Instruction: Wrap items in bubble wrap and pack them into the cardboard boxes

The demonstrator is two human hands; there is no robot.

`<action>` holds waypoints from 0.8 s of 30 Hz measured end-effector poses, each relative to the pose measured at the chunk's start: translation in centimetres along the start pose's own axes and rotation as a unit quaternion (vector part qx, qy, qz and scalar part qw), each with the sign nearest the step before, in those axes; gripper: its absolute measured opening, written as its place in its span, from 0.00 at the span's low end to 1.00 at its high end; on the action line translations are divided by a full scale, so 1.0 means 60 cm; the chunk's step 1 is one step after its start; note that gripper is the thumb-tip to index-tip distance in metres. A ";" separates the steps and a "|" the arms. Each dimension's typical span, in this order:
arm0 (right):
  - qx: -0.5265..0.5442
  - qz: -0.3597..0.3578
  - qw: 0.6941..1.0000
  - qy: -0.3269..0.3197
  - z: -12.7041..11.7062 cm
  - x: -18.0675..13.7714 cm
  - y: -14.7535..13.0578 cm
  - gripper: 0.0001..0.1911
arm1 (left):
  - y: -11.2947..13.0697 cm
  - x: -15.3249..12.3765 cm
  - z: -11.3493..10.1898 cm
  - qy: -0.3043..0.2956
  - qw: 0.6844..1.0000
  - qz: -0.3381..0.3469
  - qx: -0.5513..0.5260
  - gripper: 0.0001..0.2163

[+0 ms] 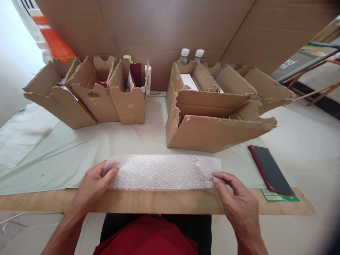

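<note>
A long strip of bubble wrap (pixel 162 172) stretches sideways between my hands, above the front edge of the table. My left hand (pixel 97 182) grips its left end, thumb on top and fingers behind the sheet. At the right end, my right hand (pixel 235 196) pinches the lower corner between thumb and forefinger. The strip looks flat and see-through; whether it is folded in layers I cannot tell.
Several open cardboard boxes (pixel 130 108) stand behind on the left, with more cardboard boxes (pixel 212 132) at the right. A phone (pixel 271 170) lies on a green card (pixel 281 197). More plastic sheets (pixel 23 131) lie far left. Two white-capped bottles (pixel 184 56) stand behind.
</note>
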State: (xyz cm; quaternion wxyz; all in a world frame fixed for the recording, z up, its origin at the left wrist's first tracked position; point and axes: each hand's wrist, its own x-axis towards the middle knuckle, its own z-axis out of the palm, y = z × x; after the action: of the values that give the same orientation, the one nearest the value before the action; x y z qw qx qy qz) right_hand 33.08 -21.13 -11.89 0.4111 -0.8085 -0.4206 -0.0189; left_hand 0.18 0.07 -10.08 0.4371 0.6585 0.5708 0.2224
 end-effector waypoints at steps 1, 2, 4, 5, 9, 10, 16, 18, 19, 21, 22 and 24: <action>-0.022 -0.012 1.000 -0.013 -0.002 -0.002 0.012 0.12 | 0.000 0.005 0.007 0.005 0.998 0.024 0.051 0.18; -0.047 -0.026 0.998 -0.022 -0.005 -0.003 0.024 0.15 | 0.001 0.010 0.012 0.022 0.994 0.047 0.096 0.19; -0.100 -0.048 0.994 -0.014 -0.012 -0.004 0.044 0.19 | 0.002 0.013 0.016 0.087 0.980 0.092 0.151 0.25; -0.120 -0.053 0.991 0.001 -0.017 -0.004 0.050 0.19 | 0.005 0.011 0.015 0.124 0.973 0.114 0.161 0.27; -0.121 -0.095 0.988 0.015 -0.010 0.002 0.013 0.15 | 0.036 -0.019 0.018 0.174 0.958 0.172 0.151 0.21; -0.110 -0.118 0.987 -0.002 0.005 0.003 -0.013 0.14 | 0.047 -0.027 0.026 0.141 0.964 0.185 0.130 0.19; -0.059 -0.270 0.928 -0.251 0.155 -0.002 -0.179 0.19 | 0.077 -0.014 0.092 -0.109 0.986 0.122 -0.018 0.14; -0.065 -0.286 0.910 -0.293 0.176 -0.001 -0.177 0.19 | 0.067 0.008 0.096 -0.113 0.991 0.035 -0.065 0.19; -0.076 -0.282 0.910 -0.294 0.174 0.000 -0.159 0.19 | 0.061 0.018 0.094 -0.116 0.990 -0.005 -0.086 0.22; -0.112 -0.254 0.924 -0.263 0.145 0.002 -0.097 0.19 | 0.054 0.032 0.086 -0.130 0.984 -0.060 -0.111 0.25; -0.138 -0.227 0.936 -0.232 0.121 0.003 -0.058 0.19 | 0.052 0.036 0.083 -0.138 0.981 -0.072 -0.115 0.26; -0.200 -0.162 0.952 -0.165 0.062 0.006 0.020 0.20 | 0.054 0.038 0.080 -0.148 0.979 -0.082 -0.116 0.26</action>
State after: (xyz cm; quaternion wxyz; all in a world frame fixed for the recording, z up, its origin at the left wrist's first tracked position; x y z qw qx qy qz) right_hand 32.97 -18.72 -15.01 0.1575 -0.7870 -0.5955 -0.0353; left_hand 6.35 0.81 -10.36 0.6070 0.5802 0.5218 0.1507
